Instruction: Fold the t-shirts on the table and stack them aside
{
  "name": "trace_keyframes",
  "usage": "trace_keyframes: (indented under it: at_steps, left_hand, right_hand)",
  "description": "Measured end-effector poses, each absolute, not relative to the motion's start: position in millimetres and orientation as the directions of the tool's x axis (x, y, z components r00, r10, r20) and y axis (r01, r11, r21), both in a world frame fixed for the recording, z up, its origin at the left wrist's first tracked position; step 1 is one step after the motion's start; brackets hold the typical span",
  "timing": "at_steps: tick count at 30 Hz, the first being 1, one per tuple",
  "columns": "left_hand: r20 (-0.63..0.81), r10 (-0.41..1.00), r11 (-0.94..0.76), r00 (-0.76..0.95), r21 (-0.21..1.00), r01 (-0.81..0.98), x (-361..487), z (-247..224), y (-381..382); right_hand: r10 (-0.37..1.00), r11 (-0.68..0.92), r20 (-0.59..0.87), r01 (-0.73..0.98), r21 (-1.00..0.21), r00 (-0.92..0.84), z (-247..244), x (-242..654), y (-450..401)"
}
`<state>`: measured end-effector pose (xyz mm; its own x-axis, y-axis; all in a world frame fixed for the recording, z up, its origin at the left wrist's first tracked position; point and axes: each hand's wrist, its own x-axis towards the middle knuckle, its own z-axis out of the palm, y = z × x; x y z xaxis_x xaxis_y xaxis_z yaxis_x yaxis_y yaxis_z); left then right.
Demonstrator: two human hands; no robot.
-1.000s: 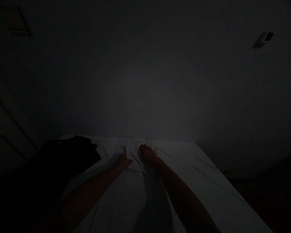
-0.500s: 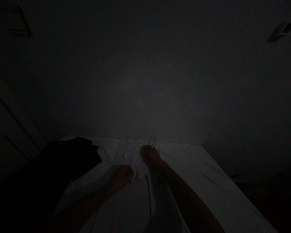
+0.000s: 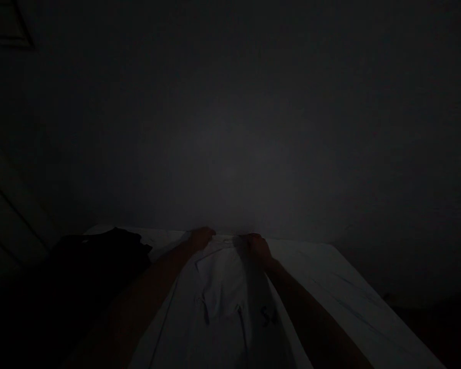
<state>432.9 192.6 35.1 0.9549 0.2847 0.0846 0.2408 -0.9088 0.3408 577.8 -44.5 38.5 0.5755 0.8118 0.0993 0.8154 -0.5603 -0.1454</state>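
Note:
A white garment (image 3: pixel 223 287) with dark cords and dark lettering at its right lies spread on a pale surface, in very dim light. At its far edge, left of the middle, my left hand (image 3: pixel 203 238) is closed on the cloth. My right hand (image 3: pixel 258 247) grips the same edge a little to the right, its fingers bent. Between the hands a stretch of the far edge shows. The fingertips of both hands are hard to make out in the dark.
A black garment (image 3: pixel 100 266) lies at the left. The pale table (image 3: pixel 330 271) meets a grey wall (image 3: pixel 230 128) just beyond my hands. A framed shape (image 3: pixel 9 25) hangs at the upper left.
Both hands have moved away from me to the garment's far edge and are further apart. The bunched cloth now lies flatter, with its cords and lettering showing. The view has shifted slightly.

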Motion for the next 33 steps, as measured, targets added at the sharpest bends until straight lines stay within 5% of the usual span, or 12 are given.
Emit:
trace_keyframes:
  at_steps: [16,25,33]
  left_hand:
    - [0.091,0.37,-0.915,0.925,0.21,0.345,435.5,40.6,148.0]
    - [-0.122,0.336,-0.917,0.934,0.185,0.354,419.9,37.3,134.2]
    - [-0.157,0.317,-0.904,0.935,0.246,0.349,415.0,31.4,141.7]
  right_hand:
    - [0.755,-0.608,0.134,0.761,-0.227,0.642,18.3,609.0,-73.2]
    - [0.781,-0.591,0.028,0.752,-0.29,0.624,15.9,640.8,-73.7]
    - [0.857,-0.482,-0.032,0.778,-0.403,0.515,14.3,672.0,-76.4]
